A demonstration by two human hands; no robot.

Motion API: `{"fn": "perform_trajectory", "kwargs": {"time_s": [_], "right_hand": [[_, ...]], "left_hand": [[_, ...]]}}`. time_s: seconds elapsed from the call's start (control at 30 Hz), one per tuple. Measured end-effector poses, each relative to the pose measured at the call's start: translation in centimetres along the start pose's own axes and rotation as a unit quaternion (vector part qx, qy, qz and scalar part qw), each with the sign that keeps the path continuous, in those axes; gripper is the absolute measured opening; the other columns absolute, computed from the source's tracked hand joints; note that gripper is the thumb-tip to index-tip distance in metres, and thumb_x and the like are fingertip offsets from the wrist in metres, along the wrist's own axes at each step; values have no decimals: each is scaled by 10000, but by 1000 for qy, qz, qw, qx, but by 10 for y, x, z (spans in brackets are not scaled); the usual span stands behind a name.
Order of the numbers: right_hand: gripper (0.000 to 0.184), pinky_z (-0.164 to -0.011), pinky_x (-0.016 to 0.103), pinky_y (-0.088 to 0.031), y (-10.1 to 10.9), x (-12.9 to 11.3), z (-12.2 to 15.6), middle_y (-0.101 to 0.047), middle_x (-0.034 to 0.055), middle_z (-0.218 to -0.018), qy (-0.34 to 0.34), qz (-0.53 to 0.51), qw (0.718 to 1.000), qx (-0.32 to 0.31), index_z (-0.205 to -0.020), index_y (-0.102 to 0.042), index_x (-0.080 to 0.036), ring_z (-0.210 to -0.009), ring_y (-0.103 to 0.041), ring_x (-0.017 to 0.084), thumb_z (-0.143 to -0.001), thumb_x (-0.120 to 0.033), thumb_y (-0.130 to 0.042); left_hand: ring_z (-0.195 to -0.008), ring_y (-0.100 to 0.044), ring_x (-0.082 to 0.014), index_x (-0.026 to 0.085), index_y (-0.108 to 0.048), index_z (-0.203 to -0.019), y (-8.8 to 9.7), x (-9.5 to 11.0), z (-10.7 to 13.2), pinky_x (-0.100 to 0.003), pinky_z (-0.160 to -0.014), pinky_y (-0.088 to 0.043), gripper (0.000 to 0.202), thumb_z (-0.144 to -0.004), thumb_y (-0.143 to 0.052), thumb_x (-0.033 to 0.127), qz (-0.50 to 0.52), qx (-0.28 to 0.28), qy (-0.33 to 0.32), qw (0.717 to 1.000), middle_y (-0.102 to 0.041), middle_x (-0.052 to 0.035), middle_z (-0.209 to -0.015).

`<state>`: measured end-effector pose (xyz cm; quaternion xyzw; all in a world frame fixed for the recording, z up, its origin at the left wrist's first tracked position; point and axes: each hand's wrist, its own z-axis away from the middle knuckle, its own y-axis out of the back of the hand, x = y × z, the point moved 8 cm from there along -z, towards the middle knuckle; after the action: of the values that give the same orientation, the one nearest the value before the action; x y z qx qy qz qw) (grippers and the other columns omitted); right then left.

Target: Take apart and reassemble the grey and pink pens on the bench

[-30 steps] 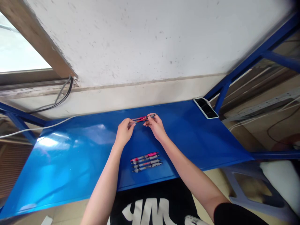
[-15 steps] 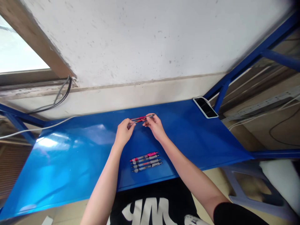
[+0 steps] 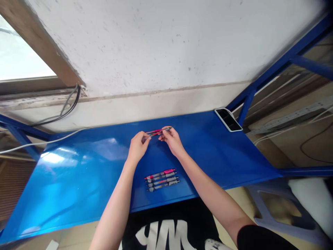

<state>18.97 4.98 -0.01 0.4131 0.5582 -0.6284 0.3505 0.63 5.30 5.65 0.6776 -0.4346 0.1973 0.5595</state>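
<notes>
From overhead, the left hand (image 3: 137, 147) and right hand (image 3: 172, 140) each pinch one end of a pink-and-grey pen (image 3: 158, 132), both grips pressed closed on it, above the blue bench (image 3: 78, 180). A row of four pens (image 3: 161, 180) lies just below; a slipped fingertip could drop the pen there, knocking that row askew.

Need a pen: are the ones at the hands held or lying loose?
Held: the pens span between the left hand and right hand, fingertips pinching both ends.
</notes>
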Motion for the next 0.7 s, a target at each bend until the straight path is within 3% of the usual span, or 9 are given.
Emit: {"fn": "perform_trajectory", "kwargs": {"time_s": [0.7], "right_hand": [[352, -609, 257, -537, 4, -1, -1, -720, -20, -769, -3, -9, 1000, 10, -976, -618, -241, -658, -726, 155, -799, -485, -799]], "left_hand": [[-667, -575, -143, 189, -686, -894, 3, 1, -1, -269, -682, -476, 45, -889, -668, 230, 25, 18, 14, 999, -670, -3, -774]]}}
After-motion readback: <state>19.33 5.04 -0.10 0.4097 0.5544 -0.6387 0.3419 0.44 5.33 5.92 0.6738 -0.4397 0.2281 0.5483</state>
